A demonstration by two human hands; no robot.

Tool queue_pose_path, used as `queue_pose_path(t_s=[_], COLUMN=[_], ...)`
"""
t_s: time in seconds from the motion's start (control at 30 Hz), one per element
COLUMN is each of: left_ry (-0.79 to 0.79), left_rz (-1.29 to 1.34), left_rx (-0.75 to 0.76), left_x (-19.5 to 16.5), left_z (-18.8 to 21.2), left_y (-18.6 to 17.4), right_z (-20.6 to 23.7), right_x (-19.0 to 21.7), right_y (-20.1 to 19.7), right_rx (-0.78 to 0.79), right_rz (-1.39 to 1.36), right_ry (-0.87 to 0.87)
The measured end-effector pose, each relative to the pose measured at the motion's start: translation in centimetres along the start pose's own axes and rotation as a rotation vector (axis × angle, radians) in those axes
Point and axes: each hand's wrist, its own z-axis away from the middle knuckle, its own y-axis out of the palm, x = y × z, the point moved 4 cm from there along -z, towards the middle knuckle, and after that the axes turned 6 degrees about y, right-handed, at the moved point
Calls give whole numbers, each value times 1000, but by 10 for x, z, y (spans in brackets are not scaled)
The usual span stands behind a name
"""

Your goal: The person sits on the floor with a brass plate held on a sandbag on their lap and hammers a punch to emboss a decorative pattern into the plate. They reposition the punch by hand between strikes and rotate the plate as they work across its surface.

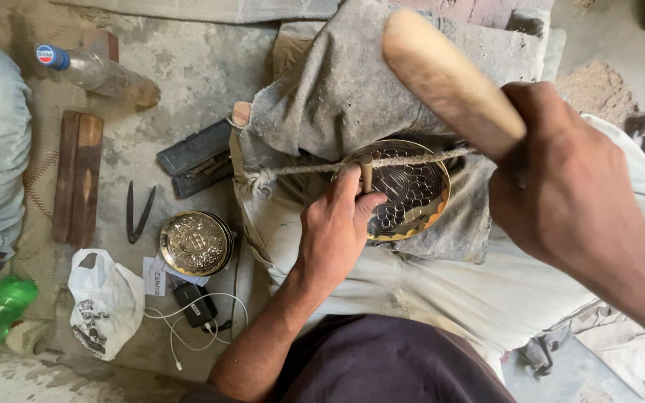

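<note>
cloth (352, 82) drapes the block, largest item, with the plate (412, 190) on it, pinned under a taut cord (315, 168). right hand (569, 186) is clenched round a raised mallet (446, 78). left hand (337, 227) pinches a chisel (366, 173) upright on the plate's dark engraved centre. judged good practice: keep the chisel square to the metal, strike its head dead on, light blows, fingers low. 1 finished plate (195, 242) lies apart on the floor.

soft even daylight, no hard shadows; raised mallet (449, 78) w/ motion blur, rest sharp, slight glare on brass plate (412, 190).
</note>
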Motion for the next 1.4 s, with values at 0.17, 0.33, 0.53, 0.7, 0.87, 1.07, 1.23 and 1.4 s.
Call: queue_pose_path(t_s=[0.17,0.33,0.53,0.7,0.87,1.07,1.23,1.4], left_ry=[-15,-6,-47,-91,-28,-238,-146,-364], left_rz=[66,15,14,46,78,52,77,104], left_rx=[-53,-108,-132,-141,-129,-143,-98,34], left_x=[-1,-3,-3,5,16,24,21,26], left_z=[6,14,21,26,21,21,12,29], left_y=[-2,-3,0,5,2,-41,-39,-24], right_z=[-2,-3,-1,-1,23,43,46,40], right_x=[8,25,56,70,48,8,2,-7], right_y=[-2,-3,-15,-18,-13,38,71,72], right_rx=[8,-43,-106,16,95,155,-23,-174], right_rz=[344,681,577,666,787,289,-91,-201], right_ry=[-103,-271,-284,-193,-210,209,172,166])
